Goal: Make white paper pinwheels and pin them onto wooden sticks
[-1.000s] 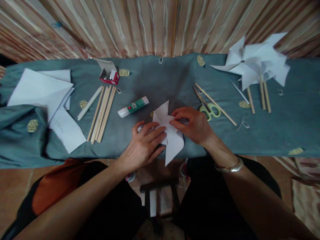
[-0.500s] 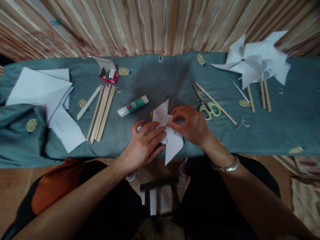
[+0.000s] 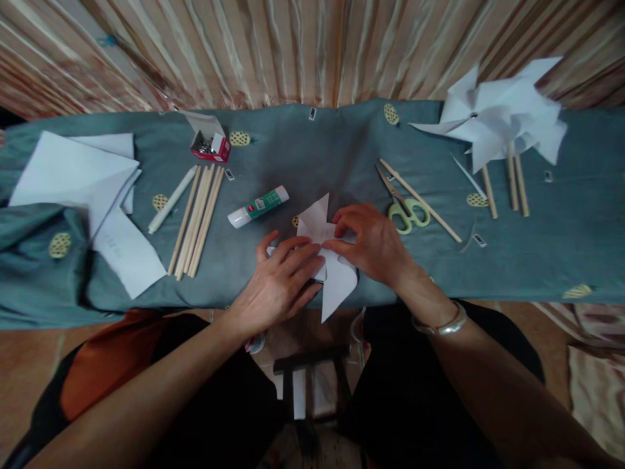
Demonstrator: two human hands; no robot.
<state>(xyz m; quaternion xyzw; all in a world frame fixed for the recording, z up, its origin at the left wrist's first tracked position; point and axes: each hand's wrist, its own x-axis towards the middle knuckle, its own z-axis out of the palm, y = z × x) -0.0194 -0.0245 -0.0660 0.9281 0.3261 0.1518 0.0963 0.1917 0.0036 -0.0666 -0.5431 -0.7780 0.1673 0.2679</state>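
Observation:
A white paper pinwheel (image 3: 339, 283) with folded, pointed blades lies at the near edge of the cloth-covered table, under both hands. The fingers of my left hand (image 3: 276, 277) rest across its left side and centre, holding it, and cover part of the blades. At the pinwheel's centre, my right hand (image 3: 374, 244) presses thumb and fingertips close together on the paper. Whether a small pin is between those fingertips cannot be made out. A green and white glue stick (image 3: 258, 206) lies just beyond my left hand. Scissors (image 3: 407, 212) with pale green handles lie beyond my right hand.
Left on the table are paper sheets (image 3: 73, 166), a white rolled stick (image 3: 172, 200), several wooden sticks (image 3: 199, 221) and an open red box (image 3: 211, 146) of small metal pieces. Rightward lie a single stick (image 3: 424, 202) and finished pinwheels (image 3: 508, 111). A curtain (image 3: 293, 52) hangs behind.
Both hands stay on the pinwheel in nearly the same pose. My right hand's fingers have shifted very slightly; the whole view has moved a little.

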